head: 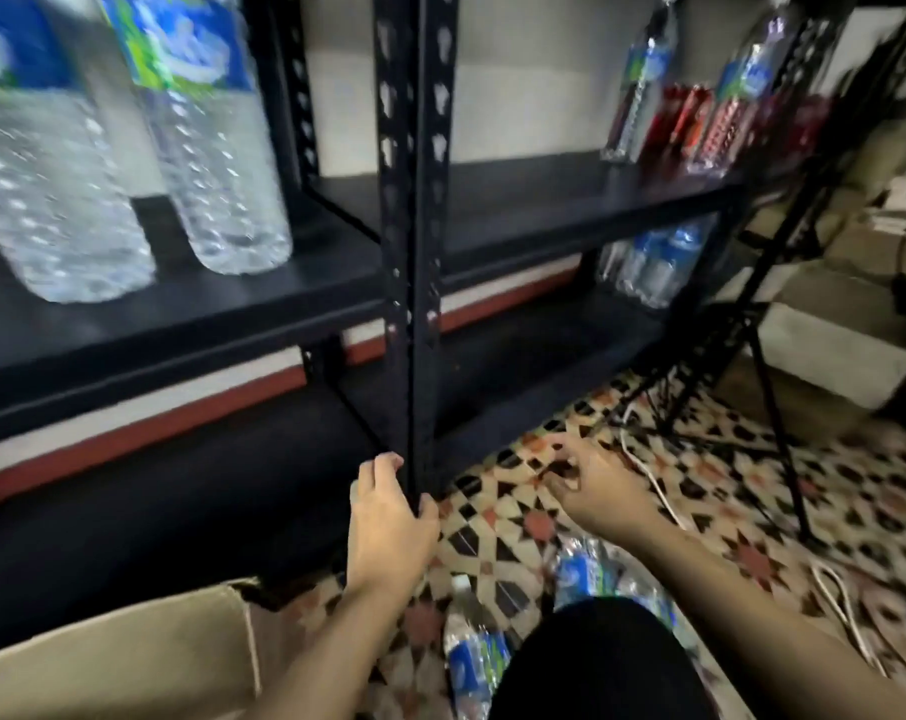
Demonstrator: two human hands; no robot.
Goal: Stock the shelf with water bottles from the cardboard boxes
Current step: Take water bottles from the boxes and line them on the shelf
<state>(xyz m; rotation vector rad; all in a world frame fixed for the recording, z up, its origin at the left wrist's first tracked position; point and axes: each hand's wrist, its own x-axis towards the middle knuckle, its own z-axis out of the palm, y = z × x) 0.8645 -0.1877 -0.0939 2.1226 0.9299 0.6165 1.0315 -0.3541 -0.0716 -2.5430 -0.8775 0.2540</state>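
Reaching low at about 6 o'clock, the left hand [388,517] rests against the bottom of the black shelf post [414,252]. Its fingers [383,467] curl loosely by the post and hold no bottle. I think it is there to keep the person steady while crouching.

The right hand [596,485] hangs over the patterned floor [752,485] at about 5 o'clock. Its fingers [562,449] are spread half open and hold nothing. It looks ready to pick something up, but I cannot tell what.

Two big water bottles [128,148] stand upright side by side on the shelf [206,304] at 10 o'clock. They are clear with bumpy sides and blue and green labels. They look blurry here. They stand close to the front edge, likely so they are easy to see and grab.

More water bottles [643,90] stand far off at 1 o'clock, beside some red packs [700,122]. Another bunch of bottles [653,267] sits one shelf lower.

Loose bottles [471,652] lie on their sides on the floor at 6 o'clock, near a dark knee [596,662]. They likely wait to go up next. An open cardboard box [118,662] sits at 7 o'clock, close to the person so bottles are easy to reach. I cannot see inside it.
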